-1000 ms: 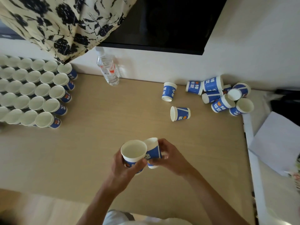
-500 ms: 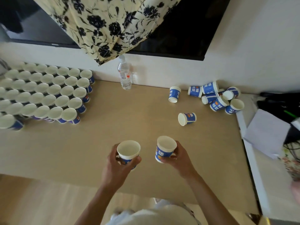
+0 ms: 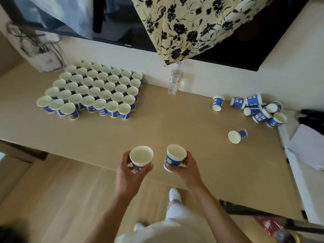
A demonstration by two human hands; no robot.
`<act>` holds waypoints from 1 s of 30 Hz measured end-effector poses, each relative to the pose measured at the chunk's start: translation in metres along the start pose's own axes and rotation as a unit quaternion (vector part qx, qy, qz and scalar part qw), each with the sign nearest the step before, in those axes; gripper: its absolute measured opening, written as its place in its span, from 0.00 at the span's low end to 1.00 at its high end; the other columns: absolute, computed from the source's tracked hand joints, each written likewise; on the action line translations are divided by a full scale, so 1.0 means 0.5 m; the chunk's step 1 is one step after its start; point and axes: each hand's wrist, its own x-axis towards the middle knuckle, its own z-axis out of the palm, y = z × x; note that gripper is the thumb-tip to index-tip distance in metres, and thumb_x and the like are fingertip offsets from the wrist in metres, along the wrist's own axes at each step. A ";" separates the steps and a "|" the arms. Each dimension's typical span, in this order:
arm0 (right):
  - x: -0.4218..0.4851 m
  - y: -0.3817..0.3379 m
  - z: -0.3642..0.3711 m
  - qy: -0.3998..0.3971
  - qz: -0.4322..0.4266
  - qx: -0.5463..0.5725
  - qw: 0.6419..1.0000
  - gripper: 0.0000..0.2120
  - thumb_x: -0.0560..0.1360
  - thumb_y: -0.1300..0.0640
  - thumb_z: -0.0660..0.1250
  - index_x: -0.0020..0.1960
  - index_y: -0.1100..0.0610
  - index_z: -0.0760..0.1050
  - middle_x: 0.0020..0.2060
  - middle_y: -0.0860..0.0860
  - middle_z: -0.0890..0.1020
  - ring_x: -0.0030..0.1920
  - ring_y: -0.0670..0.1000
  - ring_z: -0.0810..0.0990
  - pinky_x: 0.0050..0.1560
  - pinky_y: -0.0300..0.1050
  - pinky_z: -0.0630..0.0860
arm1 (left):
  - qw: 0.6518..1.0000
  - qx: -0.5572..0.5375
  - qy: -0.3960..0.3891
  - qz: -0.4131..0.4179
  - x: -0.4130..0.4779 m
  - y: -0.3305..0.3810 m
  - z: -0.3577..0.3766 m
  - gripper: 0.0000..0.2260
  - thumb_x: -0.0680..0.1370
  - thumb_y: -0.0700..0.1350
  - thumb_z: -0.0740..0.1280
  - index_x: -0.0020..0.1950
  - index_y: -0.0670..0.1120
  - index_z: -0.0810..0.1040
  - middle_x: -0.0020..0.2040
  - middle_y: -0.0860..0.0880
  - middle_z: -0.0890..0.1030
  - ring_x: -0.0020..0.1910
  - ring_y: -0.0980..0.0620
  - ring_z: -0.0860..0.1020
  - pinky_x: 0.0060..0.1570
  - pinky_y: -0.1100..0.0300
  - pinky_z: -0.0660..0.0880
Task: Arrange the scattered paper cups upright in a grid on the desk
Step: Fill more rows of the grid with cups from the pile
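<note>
My left hand (image 3: 128, 174) grips a blue-and-white paper cup (image 3: 141, 157) upright, mouth up. My right hand (image 3: 187, 170) grips a second paper cup (image 3: 174, 159), also upright. Both are held apart over the near edge of the wooden desk (image 3: 166, 128). A grid of several upright cups (image 3: 94, 90) stands at the desk's far left. A heap of tipped cups (image 3: 259, 109) lies at the far right by the wall. One cup (image 3: 237, 135) lies on its side nearer me, and another cup (image 3: 218, 103) stands mouth down.
A clear water bottle (image 3: 174, 81) stands against the wall behind the desk's middle. A floral cloth (image 3: 192, 27) hangs over a dark screen (image 3: 245, 51). White paper (image 3: 308, 146) lies on a white ledge at the right. Cables (image 3: 43, 51) hang at the far left.
The two cups were touching in front of me a second ago; my hands have drawn them apart. My view has swung left and back, bringing the whole grid into sight.
</note>
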 end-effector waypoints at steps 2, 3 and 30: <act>-0.002 0.002 0.039 -0.004 0.000 -0.010 1.000 0.26 0.64 0.67 0.81 0.58 0.52 0.76 0.53 0.48 0.84 0.54 0.47 0.82 0.43 0.34 0.77 | 1.000 -0.001 0.008 -0.005 0.004 -0.008 -0.035 0.27 0.61 0.59 0.76 0.57 0.56 0.76 0.49 0.58 0.83 0.47 0.57 0.81 0.49 0.55 0.77; 0.000 0.000 0.057 -0.005 0.001 -0.013 1.000 0.26 0.64 0.67 0.81 0.57 0.52 0.76 0.52 0.47 0.84 0.54 0.47 0.82 0.43 0.34 0.77 | 1.000 -0.001 0.012 -0.008 0.009 -0.011 -0.050 0.26 0.61 0.59 0.76 0.57 0.56 0.76 0.49 0.57 0.83 0.47 0.55 0.82 0.49 0.54 0.78; 0.314 -0.032 0.579 -0.025 0.022 -0.012 0.999 0.29 0.63 0.60 0.81 0.60 0.48 0.75 0.52 0.43 0.82 0.52 0.42 0.80 0.46 0.40 0.79 | 0.988 0.133 0.049 -0.060 0.506 -0.078 -0.418 0.30 0.60 0.60 0.78 0.59 0.55 0.76 0.50 0.61 0.82 0.46 0.52 0.83 0.51 0.50 0.81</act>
